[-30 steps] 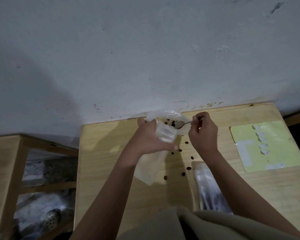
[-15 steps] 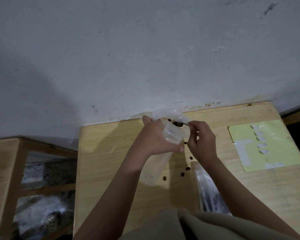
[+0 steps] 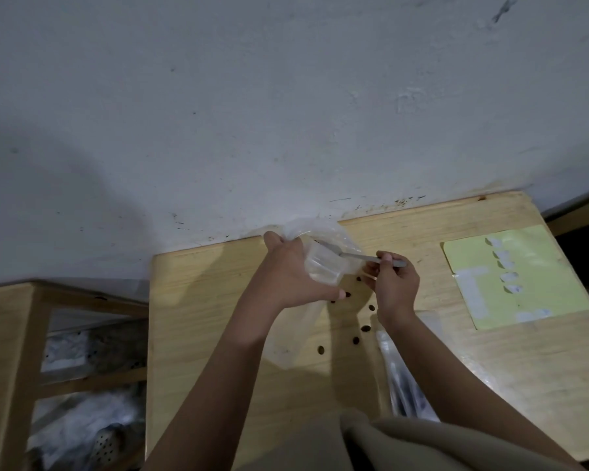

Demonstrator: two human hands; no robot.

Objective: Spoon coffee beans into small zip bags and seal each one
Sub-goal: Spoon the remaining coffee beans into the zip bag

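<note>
While you work at the wooden table [image 3: 218, 300], which stands against the grey wall [image 3: 286, 96], the large clear bag [image 3: 334, 237] rises at its far edge, and a long clear bag [image 3: 296, 341] hangs down from your left hand toward you. To the right lies a yellow sheet [image 3: 538, 290] with white labels, well apart from the hands, and a clear packet [image 3: 405, 379] lies under your right forearm.

Your left hand [image 3: 296, 277] grips a small clear zip bag [image 3: 323, 266], its mouth turned to the right, toward the other hand. Your right hand [image 3: 393, 283] pinches the handle of the metal spoon [image 3: 364, 256]. The long axis of the spoon runs nearly level from right to left, and its bowl lies at the mouth of the zip bag; I cannot tell if beans are in it. So the coming move, I judge, depends on this line: the spoon must go leftward into the mouth.

Compared with one second ago, the right hand has drawn back to the right, and more of the handle shows. The loose coffee beans [image 3: 356, 339] lie on the table between your arms as before.
</note>
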